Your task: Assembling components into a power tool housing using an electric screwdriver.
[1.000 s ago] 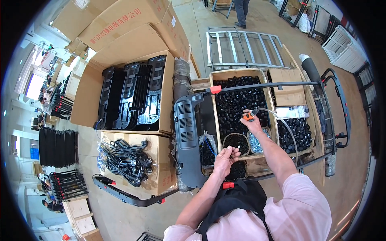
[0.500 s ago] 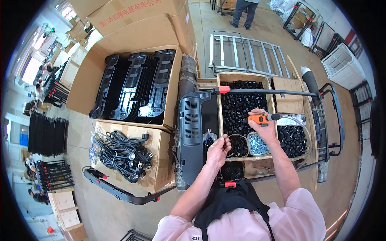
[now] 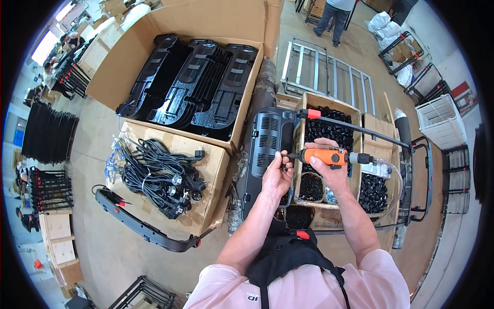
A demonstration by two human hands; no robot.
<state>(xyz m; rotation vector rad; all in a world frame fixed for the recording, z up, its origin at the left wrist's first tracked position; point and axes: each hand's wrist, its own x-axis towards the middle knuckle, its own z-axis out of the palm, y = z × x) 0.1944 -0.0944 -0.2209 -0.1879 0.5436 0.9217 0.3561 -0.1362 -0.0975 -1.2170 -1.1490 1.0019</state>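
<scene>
My right hand [image 3: 330, 172] is wrapped round an orange pneumatic screwdriver [image 3: 321, 156], which lies level with its dark tip pointing left. A hose [image 3: 393, 167] runs from its right end. At the driver's tip, the fingertips of my left hand [image 3: 277, 177] are pinched together; small dark bits show at them, too small to name. Just behind that hand lies a black vented plastic housing [image 3: 267, 135], joined to a dark metal frame [image 3: 378, 135] with red clips. Under the driver, a basket of small black screws [image 3: 311, 188] sits beside partly hidden silver screws [image 3: 330, 194].
A wooden tray [image 3: 303, 110] holds black plastic pieces [image 3: 329, 129] and black knob-like parts [image 3: 374, 193]. To the left, bundled power cords [image 3: 159, 175] lie on a carton [image 3: 216, 167]. Behind it, an open box [image 3: 247, 110] holds black housings [image 3: 190, 85]. A person [image 3: 334, 20] stands far off.
My right hand has turned the screwdriver and brought it left to my left fingertips. My left hand has risen slightly away from the screw baskets. The whole view has shifted.
</scene>
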